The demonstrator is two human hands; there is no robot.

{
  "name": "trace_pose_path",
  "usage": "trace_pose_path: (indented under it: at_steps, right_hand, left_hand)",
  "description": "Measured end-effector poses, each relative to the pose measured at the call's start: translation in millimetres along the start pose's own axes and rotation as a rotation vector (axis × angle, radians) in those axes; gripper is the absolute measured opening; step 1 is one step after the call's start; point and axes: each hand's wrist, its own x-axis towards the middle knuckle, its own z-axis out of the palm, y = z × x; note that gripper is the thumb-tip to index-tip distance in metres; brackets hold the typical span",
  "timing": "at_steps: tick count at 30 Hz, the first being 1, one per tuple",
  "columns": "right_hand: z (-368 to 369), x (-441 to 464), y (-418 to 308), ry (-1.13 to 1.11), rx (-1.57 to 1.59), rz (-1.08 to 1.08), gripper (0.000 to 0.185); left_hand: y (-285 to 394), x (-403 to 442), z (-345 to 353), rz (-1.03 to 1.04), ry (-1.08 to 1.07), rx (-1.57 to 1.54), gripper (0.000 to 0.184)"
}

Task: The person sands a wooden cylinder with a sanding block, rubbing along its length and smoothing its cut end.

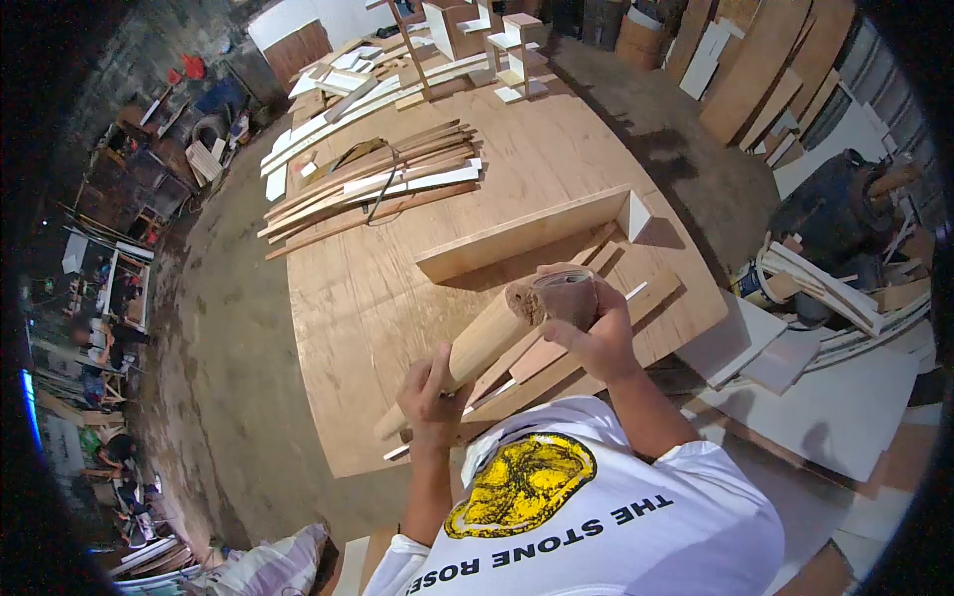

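My left hand (433, 399) is wrapped round a pale, rounded wooden post (481, 343), which slants across my front above the worktable (397, 328). The post's rough brown end grain faces up and to the right. In my right hand (602, 343) is a folded brown sheet (568, 292) that looks like sandpaper, its layers showing at the top. That sheet is close against the post's upper end; whether it touches cannot be made out. Under both hands lie long wooden strips (646, 298), partly hidden by the post and my arms.
A long board with a white end piece (527, 233) stands on edge just beyond my hands. Farther off are a bundle of wooden strips (378, 184) and small shelf-like assemblies (517, 60). Offcuts fill a bucket (795, 283) on the right. Several people sit far left.
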Motion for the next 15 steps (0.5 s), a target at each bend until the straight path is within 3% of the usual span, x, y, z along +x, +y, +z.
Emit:
trace_pose_path:
  at_steps: [3,4,7,10,15]
  right_hand:
    - [6,1,-7,-0.085,-0.13,-0.223,0.064]
    - [10,0,-13,-0.131,-0.032,-0.202,0.069]
    - [24,0,-18,-0.174,0.045,-0.199,0.07]
    - [40,-2,-23,-0.155,-0.068,-0.169,0.075]
    - [61,-5,-27,-0.152,0.083,-0.128,0.069]
  left_hand:
    - [-5,14,4,0.117,0.136,-0.038,0.076]
    - [-7,19,6,0.16,0.192,-0.049,0.076]
    - [-9,30,14,0.123,0.241,-0.077,0.076]
    - [5,31,21,-0.057,0.333,-0.078,0.071]
    - [-1,33,17,-0.136,0.351,-0.203,0.064]
